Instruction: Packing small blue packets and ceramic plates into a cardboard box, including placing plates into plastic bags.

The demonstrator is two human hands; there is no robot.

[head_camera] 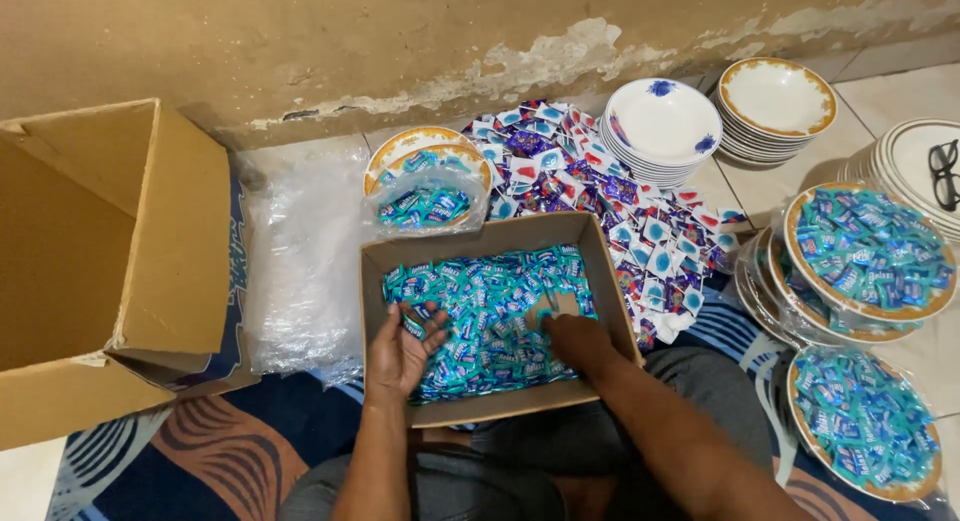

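Hands work inside small cardboard box [600, 271] of teal candies [490, 321]: left hand [400, 351] cupped open holding several, right hand [575, 341] palm-down, fingers buried, grip indeterminable.

Both hands [400, 351] [575, 339] in box [610, 271] of teal candies [490, 321].

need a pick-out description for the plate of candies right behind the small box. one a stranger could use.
Start at the small open cardboard box of teal candies where the left hand and right hand dig. Just past its far left corner, toward the wall, sits a gold-rimmed plate. Unlike the bare stacked plates nearby, it holds a small clear-wrapped heap of teal candies, far fewer than the heaped plates on the right.
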